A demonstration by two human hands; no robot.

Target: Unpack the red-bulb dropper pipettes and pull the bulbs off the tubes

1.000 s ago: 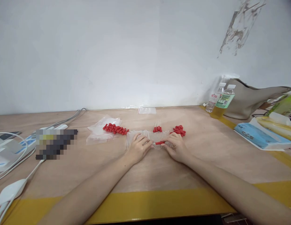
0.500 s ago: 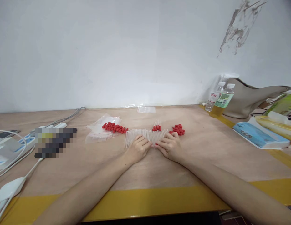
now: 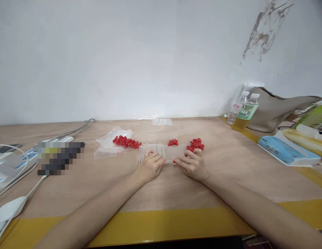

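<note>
My left hand is closed, pinching a thin clear dropper tube that lies level between my two hands. At the tube's right end, my right hand pinches a red rubber bulb, mostly hidden by the fingers. Just beyond the hands lies a row of clear dropper tubes, side by side. Several droppers with red bulbs fitted lie behind the row, bulbs towards me. Loose red bulbs sit in a right pile and a left pile.
Clear plastic bags lie under the left pile. A power strip and white cables run along the left. Two bottles, a grey-brown bag and a blue tissue pack stand or lie at right. Yellow tape lines the front edge.
Both hands stay at nearly the same place, still pinching the tube and bulb. The right hand's fingers have shifted slightly and its wrist has lifted a little.
</note>
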